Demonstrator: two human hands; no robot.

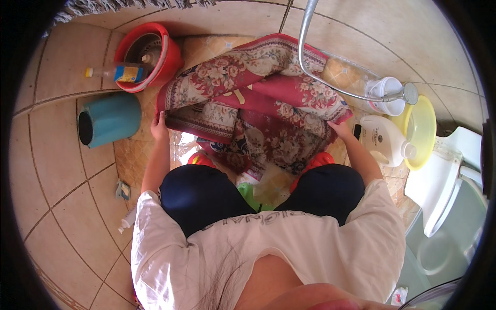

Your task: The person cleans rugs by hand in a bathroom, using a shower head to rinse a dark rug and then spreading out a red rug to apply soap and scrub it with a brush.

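Note:
A wet red rug with a floral pattern [267, 77] is spread and folded over the tiled floor in front of my knees. My left hand [159, 124] grips its left edge, with the fingers partly hidden by the cloth. At the right corner, my right hand [338, 128] pinches the rug's border. Between the two hands the far part stands raised, and the near part lies crumpled on the floor by my red shoes [201, 159]. Some foam shows on the tiles close to the rug's near end.
Left stand a red bucket [173, 58] with a plastic bottle [128, 73] across it and a blue container [116, 118]. Right are a shower head [410, 93] on a metal hose, a white tub [389, 87], a large jug [379, 139], a yellow basin [426, 128] and a toilet [441, 182].

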